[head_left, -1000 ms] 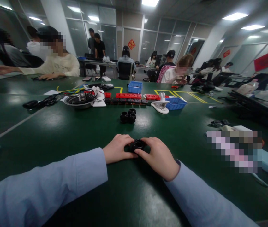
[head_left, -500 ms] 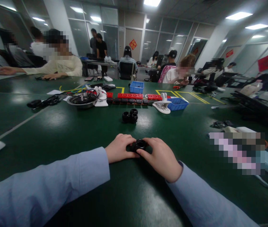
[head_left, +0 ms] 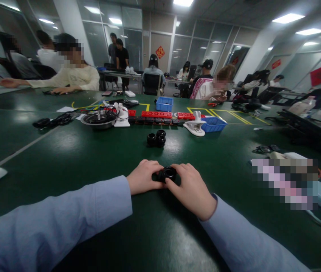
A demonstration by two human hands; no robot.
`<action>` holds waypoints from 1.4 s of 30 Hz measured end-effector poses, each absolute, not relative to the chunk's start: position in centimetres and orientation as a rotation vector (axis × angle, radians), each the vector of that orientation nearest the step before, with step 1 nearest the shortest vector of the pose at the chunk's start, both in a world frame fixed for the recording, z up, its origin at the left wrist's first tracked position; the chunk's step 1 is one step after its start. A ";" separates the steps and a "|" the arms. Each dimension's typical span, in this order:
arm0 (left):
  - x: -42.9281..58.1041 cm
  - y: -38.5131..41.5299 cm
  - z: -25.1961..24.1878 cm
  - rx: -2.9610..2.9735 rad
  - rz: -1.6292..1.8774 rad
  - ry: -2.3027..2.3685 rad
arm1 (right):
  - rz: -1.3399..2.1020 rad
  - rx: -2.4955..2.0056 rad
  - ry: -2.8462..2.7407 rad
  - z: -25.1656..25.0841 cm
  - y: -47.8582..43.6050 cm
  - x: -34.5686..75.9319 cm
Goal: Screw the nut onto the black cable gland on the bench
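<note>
A small black ring-shaped part [head_left: 168, 173] rests on the green table [head_left: 72, 151] between both my hands. My left hand [head_left: 144, 176] curls round its left side, fingers closed on it. My right hand [head_left: 190, 189] grips it from the right, fingers bent over its rim. Both sleeves are light blue. A cluster of three similar black ring parts [head_left: 156, 139] lies on the table a short way beyond my hands.
Further back lie a metal bowl with cables [head_left: 98, 119], white clamps [head_left: 194, 125], red and black strips [head_left: 155, 114] and two blue baskets [head_left: 213, 124]. A pixelated object [head_left: 285, 181] lies at right. Several people sit at the far sides.
Both hands stay closed on the black part in the same spot. The view has shifted slightly; nothing else has moved.
</note>
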State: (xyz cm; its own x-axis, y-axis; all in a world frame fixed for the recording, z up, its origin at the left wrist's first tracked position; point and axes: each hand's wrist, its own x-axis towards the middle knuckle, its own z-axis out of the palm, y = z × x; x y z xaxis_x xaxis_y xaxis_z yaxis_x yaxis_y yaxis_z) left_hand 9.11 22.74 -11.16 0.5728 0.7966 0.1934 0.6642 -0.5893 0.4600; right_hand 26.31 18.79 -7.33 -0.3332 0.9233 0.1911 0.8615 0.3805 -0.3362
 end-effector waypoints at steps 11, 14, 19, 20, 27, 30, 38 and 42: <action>9.8 22.1 -11.1 2.505 0.484 1.154 | 0.079 -1.365 -2.355 -7.2 18.2 25.4; 9.7 22.2 -11.1 2.496 0.468 1.147 | 0.100 -1.198 -2.447 -7.1 18.3 25.6; 9.6 22.3 -11.2 2.478 0.468 1.145 | 0.138 -0.993 -2.540 -7.2 17.7 25.7; 9.6 22.3 -11.2 2.473 0.472 1.144 | 0.127 -0.983 -2.548 -7.2 17.5 25.7; 9.3 22.3 -10.9 2.473 0.522 1.169 | 0.021 -1.327 -2.564 -6.8 19.1 27.9; 9.3 22.2 -10.7 2.490 0.486 1.180 | 0.014 -1.496 -2.470 -7.3 21.0 29.1; 9.3 22.1 -10.8 2.482 0.447 1.186 | 0.159 -1.392 -2.293 -8.1 21.3 29.1; 9.2 22.2 -10.7 2.475 0.453 1.196 | 0.235 -1.363 -2.262 -7.9 20.8 28.7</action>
State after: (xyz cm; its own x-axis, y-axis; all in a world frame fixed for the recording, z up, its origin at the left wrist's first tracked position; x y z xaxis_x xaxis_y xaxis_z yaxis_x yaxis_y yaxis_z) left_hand 9.25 22.21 -10.70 0.5915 0.7956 0.1307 0.6824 -0.5803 0.4445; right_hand 28.71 20.84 -7.93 -0.3845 0.8674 0.3157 0.7838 0.4875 -0.3848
